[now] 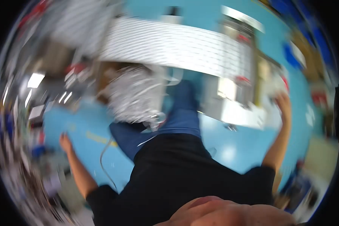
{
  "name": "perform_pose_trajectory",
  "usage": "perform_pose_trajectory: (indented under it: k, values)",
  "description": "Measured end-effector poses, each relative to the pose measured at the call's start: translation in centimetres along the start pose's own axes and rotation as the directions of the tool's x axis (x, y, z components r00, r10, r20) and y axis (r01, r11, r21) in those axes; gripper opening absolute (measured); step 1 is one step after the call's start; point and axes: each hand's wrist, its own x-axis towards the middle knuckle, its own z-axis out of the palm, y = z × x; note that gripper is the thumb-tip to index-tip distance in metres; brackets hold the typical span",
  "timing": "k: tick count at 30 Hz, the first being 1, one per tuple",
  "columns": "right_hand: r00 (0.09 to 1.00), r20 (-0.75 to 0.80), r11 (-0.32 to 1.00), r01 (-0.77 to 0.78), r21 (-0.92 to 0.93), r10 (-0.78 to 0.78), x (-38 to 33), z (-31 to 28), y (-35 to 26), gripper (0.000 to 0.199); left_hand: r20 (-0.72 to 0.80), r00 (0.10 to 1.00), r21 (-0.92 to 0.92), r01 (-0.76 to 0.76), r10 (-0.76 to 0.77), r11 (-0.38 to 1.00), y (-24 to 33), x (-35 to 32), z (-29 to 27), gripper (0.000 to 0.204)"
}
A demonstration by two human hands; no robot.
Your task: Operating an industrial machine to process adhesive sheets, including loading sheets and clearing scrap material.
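Note:
My left hand [65, 142] hangs out to the left over the blue floor, apart from any object I can make out. Its fingers are smeared by motion. On the right side, my right hand [283, 102] reaches forward beside a pale machine end [269, 84]; whether it touches that is too blurred to tell. In front of me runs a long white slatted conveyor [169, 43]. Close to my legs, a brown carton [102, 77] holds a heap of crinkled clear plastic [133, 92].
A grey and white machine housing with red parts [243, 80] stands at the conveyor's right end. A thin cable [102, 162] lies on the blue floor [88, 132] at left. Blurred shelves and goods line the left edge; blue bins [295, 56] stand at far right.

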Motion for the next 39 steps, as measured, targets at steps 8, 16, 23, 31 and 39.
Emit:
perform_pose_trajectory:
  k: [8, 16, 23, 31, 39]
  values:
    - [0.825, 0.252, 0.585, -0.112, -0.803, 0.505, 6.2, -0.8, 3.4, 0.051, 0.494, 0.782, -0.286, 0.558, -0.380, 0.778, 15.8, -11.9, 13.7, 0.014]
    - [0.745, 0.181, 0.477, -0.203, -0.855, 0.642, 9.1, 3.9, 7.7, 0.066, 0.536, 0.693, -0.236, 0.672, -0.482, 0.702, 22.6, -17.1, 11.4, 0.016]
    - [0.930, 0.116, 0.465, -0.064, -0.883, 0.349, 7.8, 4.1, 12.9, 0.062, 0.483, 0.804, -0.438, 0.565, -0.347, 0.699, 27.6, -16.7, 9.4, 0.019]
    - [0.841, 0.095, 0.770, -0.434, -0.468, 0.532, 7.7, 1.9, 10.7, 0.028, 0.471, 0.881, -0.640, 0.380, -0.050, 0.667, 35.4, -15.0, 9.3, 0.016]
    - [0.976, -0.204, 0.988, -0.099, -0.119, 0.073, 1.4, -3.8, -1.2, 0.014, 0.439, 0.893, -0.754, 0.307, 0.098, 0.581, 37.7, -13.2, 10.8, 0.018]
